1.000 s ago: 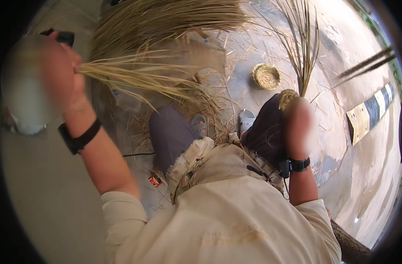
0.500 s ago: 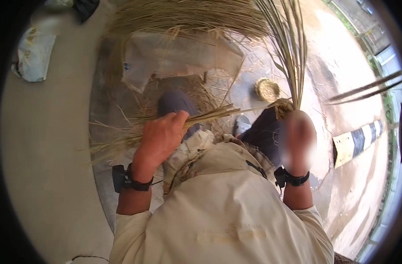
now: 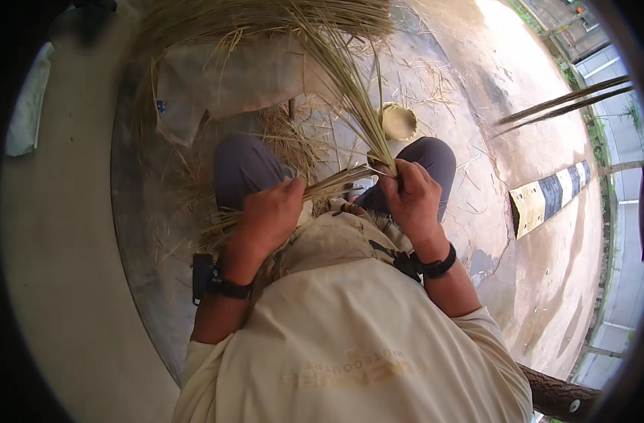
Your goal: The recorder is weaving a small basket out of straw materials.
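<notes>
My left hand (image 3: 273, 211) is closed round a bundle of dry straw (image 3: 336, 183) lying across my lap, its loose ends trailing out to the left. Over my right knee, my right hand (image 3: 412, 194) pinches the base of some long straw stalks (image 3: 350, 88) that fan up and away toward the far side. The bundle from my left hand meets these stalks at my right fingers; how they join there is hidden. Beyond my right knee, a small round straw basket (image 3: 398, 123) stands on the ground.
A big heap of straw (image 3: 265, 17) lies at the far side, with a translucent plastic sheet (image 3: 230, 77) on its near side. Straw scraps litter the ground. A striped barrier block (image 3: 551, 197) lies to the right, and a white sack (image 3: 29, 106) is at far left.
My right hand has come in to the left, nearer my left hand, and the long stalks now lean further left. The whole view has shifted. My left hand keeps its hold.
</notes>
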